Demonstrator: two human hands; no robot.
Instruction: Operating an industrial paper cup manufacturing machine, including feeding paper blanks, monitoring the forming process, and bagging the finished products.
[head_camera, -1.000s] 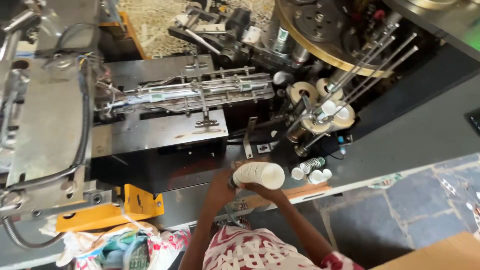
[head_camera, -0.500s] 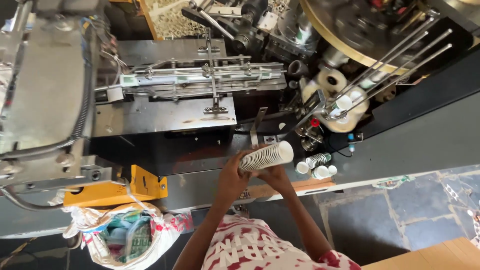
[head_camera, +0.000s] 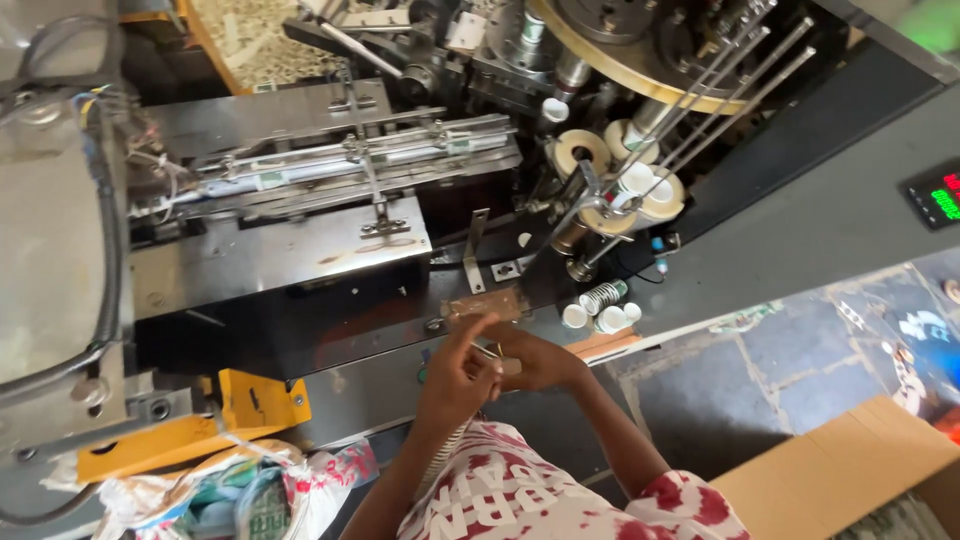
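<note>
The left hand (head_camera: 455, 375) is curling loosely, index finger raised, beside the right hand (head_camera: 535, 358). Both are hovering against the machine's front edge (head_camera: 380, 375). Whether either is gripping anything, I cannot tell.

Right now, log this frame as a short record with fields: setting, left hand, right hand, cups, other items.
setting: person at a paper cup machine, seen from above
left hand: left hand raised at the machine's front edge, fingers curled; what it holds cannot be told
right hand: right hand touching the left, contents hidden
cups: small white cups on the machine bed, apart from both hands
other items: yellow bracket; plastic bag; cardboard box
</note>
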